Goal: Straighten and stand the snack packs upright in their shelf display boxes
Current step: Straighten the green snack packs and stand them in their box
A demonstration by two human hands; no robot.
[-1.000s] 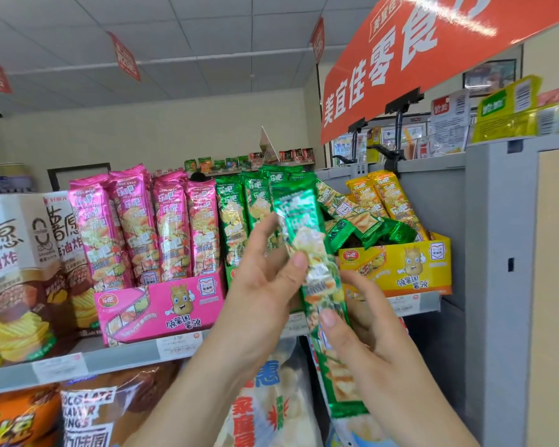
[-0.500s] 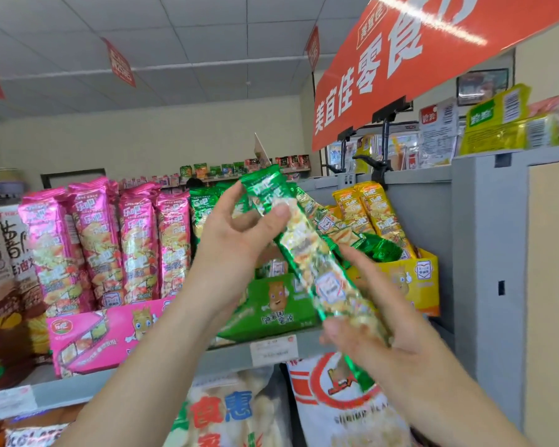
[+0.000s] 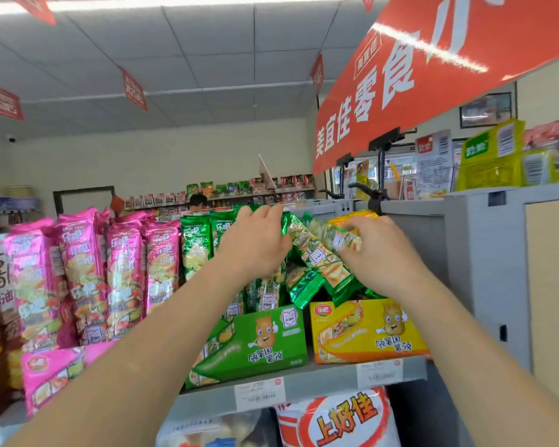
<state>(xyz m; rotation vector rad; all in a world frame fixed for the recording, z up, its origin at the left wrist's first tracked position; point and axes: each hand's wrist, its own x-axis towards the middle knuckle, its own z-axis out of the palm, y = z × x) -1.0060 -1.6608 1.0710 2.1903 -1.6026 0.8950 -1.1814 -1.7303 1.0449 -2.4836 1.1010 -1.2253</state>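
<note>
The left hand (image 3: 255, 240) covered the tops of the middle green packs (image 3: 196, 246), so their lean could not be told. The pack (image 3: 336, 237) in the right hand (image 3: 381, 253) was smeared by motion; its print and that grip could not be made out. The price tags (image 3: 259, 391) on the shelf (image 3: 320, 379) edge were too small to read. The pink box (image 3: 50, 375) was blurred.

One head-worn wide-angle view looks forward and slightly upward along both outstretched forearms at a shop shelf (image 3: 304, 380) close in front, with the green display box (image 3: 265, 343) near the centre. The ceiling fills the upper left, an orange hanging sign (image 3: 433, 75) the upper right. A grey cabinet (image 3: 484, 269) stands near on the right, a back wall of shelves far off.
</note>
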